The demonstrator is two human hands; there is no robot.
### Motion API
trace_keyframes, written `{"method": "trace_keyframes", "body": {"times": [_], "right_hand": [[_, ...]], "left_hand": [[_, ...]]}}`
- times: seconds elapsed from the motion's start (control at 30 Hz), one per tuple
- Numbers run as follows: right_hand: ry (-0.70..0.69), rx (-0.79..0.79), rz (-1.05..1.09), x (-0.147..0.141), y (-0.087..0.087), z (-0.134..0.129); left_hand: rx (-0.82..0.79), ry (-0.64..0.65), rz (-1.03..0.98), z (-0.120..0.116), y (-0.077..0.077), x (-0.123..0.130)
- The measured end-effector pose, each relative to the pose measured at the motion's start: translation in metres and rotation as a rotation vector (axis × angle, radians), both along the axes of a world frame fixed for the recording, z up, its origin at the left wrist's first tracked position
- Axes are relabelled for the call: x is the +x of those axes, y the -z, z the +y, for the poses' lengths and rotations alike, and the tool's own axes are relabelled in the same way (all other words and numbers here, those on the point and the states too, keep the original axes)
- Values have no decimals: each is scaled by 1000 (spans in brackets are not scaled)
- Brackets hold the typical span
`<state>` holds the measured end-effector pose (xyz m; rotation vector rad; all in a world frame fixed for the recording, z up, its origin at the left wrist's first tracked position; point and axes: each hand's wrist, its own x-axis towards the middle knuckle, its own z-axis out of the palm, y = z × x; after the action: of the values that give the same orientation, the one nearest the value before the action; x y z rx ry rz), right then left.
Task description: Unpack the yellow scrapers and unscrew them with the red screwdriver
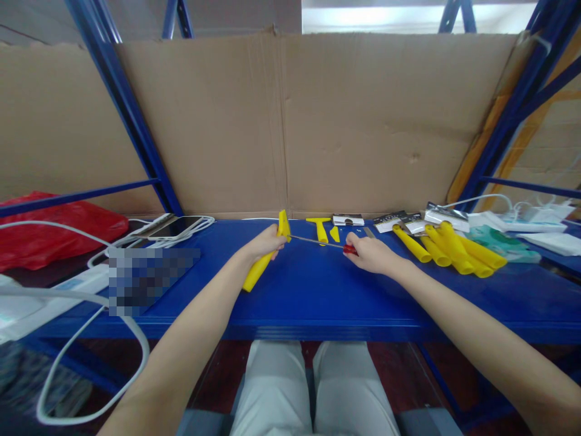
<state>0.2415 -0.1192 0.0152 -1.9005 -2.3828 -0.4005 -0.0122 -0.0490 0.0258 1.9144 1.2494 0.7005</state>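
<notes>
My left hand (264, 242) is wrapped round a yellow scraper (257, 272), its wide head up and its handle slanting down toward me. In my right hand (373, 254) is a screwdriver (349, 249) with a red handle, its long shaft pointing left. The tip of the shaft meets the scraper's head, though the exact contact is too small to make out. Behind them on the blue table lie another yellow T-shaped scraper (321, 231), a small yellow piece (334, 234) and a thin metal blade (369, 232).
Several yellow scrapers (454, 248) are heaped at the right, beside packaged blades (447, 215) and a green plastic bag (502, 244). A black-and-white packet (348, 220) lies at the back. Phones (180, 227), white cables (136, 339) and a red bag (63, 230) occupy the left. Cardboard (363, 121) walls the back.
</notes>
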Motion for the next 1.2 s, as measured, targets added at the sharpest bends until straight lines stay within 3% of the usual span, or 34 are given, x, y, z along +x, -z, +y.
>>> {"method": "trace_keyframes", "body": {"times": [0.2,0.3,0.43,0.53,0.67,0.8,1.0,1.2], "right_hand": [[-118,-108,133,4,0,3],[-152,-49,94,5,0,5],[-105,29,59,7,0,6],[-56,-27,113,8,-1,4],[-148,-127,182,11,-2,5],[-188,-41,117,11,1,8],[-42,-51,150,6,2,7],[-145,-98,166,8,-5,5]], "left_hand": [[-8,-74,23,0,1,1],[-15,-77,26,-1,1,1],[-17,-64,42,-4,0,4],[-20,-49,48,-6,-1,6],[-33,-70,53,-7,-1,6],[-25,-83,58,-5,-1,5],[-11,-90,91,-3,0,5],[-19,-121,96,-4,0,5]]}}
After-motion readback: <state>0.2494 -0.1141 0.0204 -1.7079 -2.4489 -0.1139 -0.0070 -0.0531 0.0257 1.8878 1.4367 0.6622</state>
